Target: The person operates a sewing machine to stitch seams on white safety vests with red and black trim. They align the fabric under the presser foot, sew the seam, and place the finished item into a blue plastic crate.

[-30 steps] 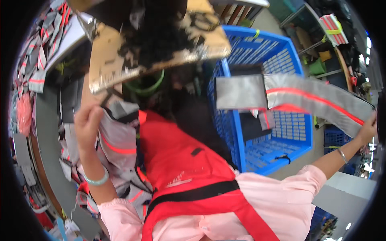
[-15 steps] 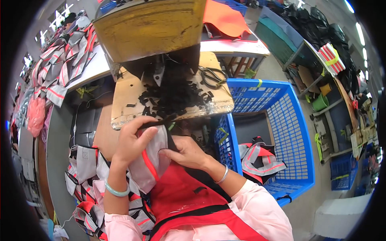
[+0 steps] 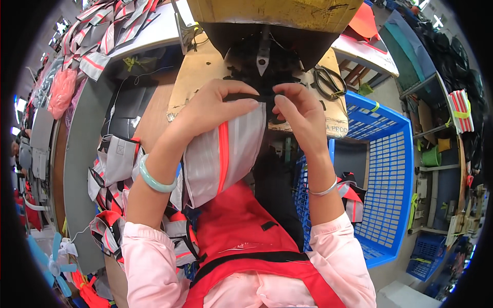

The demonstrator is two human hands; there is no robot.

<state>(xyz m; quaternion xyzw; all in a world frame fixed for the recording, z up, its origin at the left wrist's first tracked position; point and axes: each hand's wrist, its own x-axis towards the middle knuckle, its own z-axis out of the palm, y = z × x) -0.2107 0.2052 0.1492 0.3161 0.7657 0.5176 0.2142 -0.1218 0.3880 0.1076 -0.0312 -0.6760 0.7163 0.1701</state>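
My left hand (image 3: pixel 218 108) pinches the top edge of a silver-grey fabric piece (image 3: pixel 244 138) with a bright red-orange stripe. The piece hangs down over my red apron (image 3: pixel 236 210). Along its top edge runs a black strip (image 3: pixel 264 97); the thumb and forefinger of my right hand (image 3: pixel 303 113) close on its right end. Just beyond both hands, a pointed metal blade-like part (image 3: pixel 262 60) sticks out under a scuffed yellow machine cover (image 3: pixel 277 13). Small black scraps lie around it, partly hidden by my hands.
Black-handled scissors (image 3: pixel 329 82) lie on the wooden board (image 3: pixel 197 69), at its right. A blue plastic crate (image 3: pixel 403 169) holding grey-red pieces stands to the right. More such pieces (image 3: pixel 115 159) are heaped at my left, and others (image 3: pixel 110 23) on the far-left table.
Both hands have moved farther away, toward the blade. My right hand has left the fabric's side for the end of the black strip. The view has shifted left.
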